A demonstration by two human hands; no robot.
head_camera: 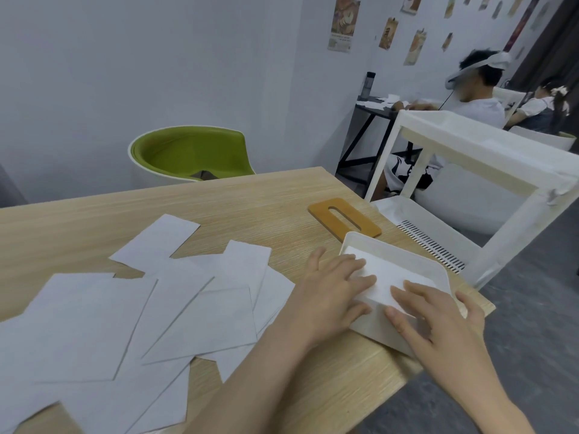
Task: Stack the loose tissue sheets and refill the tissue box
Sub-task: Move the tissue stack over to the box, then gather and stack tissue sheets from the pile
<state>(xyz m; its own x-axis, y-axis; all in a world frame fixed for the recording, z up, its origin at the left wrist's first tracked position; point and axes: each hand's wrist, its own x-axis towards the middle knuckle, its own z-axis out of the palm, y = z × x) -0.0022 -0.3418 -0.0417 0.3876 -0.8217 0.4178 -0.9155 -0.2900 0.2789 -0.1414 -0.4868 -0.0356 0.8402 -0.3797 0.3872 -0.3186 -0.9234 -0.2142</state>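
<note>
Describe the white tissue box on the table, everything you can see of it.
The tissue box is a white, rounded-corner tray that looks like plastic, open at the top, its brown slotted lid lying flat on the table just behind it. It sits near the table's right edge. White folded tissues lie inside. The left hand rests with straight fingers on the tissues at the box's near-left corner, and the right hand lies over its near wall, fingers spread.

Bare surface (94,214) lies open behind the loose sheets (125,308) that cover its left part, while on the right the white box (438,270), the wooden lid (344,219) just behind it and the white cart (470,151) beside the edge block the way.
</note>
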